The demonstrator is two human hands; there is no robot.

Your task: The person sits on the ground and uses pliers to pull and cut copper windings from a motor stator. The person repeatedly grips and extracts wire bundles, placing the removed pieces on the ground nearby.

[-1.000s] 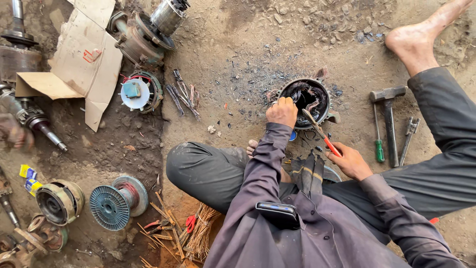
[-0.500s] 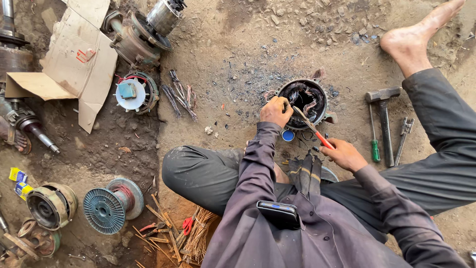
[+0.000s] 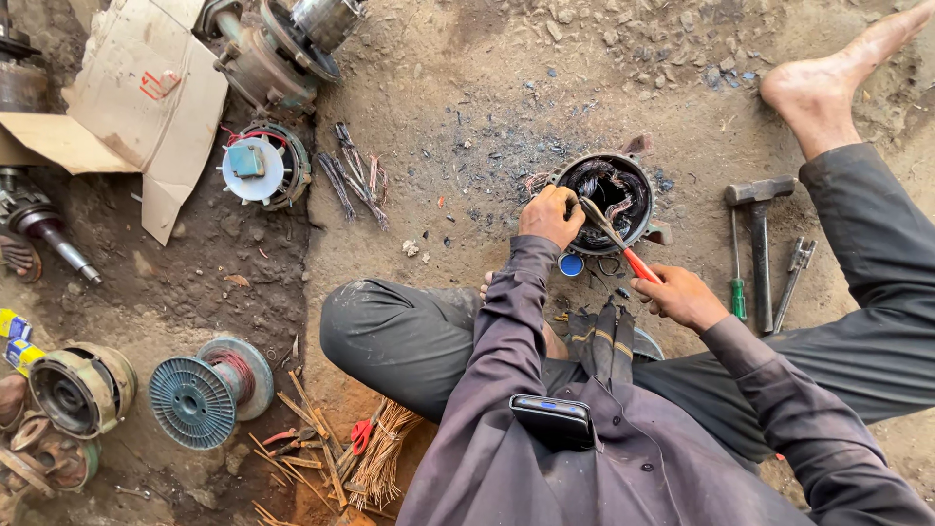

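A round black motor stator [image 3: 612, 200] with tangled dark windings sits on the dirt ground in front of me. My left hand [image 3: 550, 215] grips its near left rim. My right hand [image 3: 684, 295] holds a red-handled screwdriver [image 3: 623, 248], its metal shaft angled up-left into the windings. A small blue cap [image 3: 572, 264] lies on the ground between my hands. My legs are folded under me, and a phone [image 3: 551, 421] sticks out of my chest pocket.
A hammer [image 3: 758, 239], green-handled screwdriver [image 3: 737, 278] and pliers [image 3: 794, 273] lie at right by my bare foot [image 3: 828, 83]. At left are cardboard [image 3: 136, 107], motor parts [image 3: 282, 49], a blue-capped rotor [image 3: 255, 166], a wire spool [image 3: 206, 390], copper strands [image 3: 375, 453] and red scissors [image 3: 358, 435].
The view has shifted slightly, so everything sits a bit lower and left. My left hand stays on the stator rim while the screwdriver has worked a little deeper into the windings.
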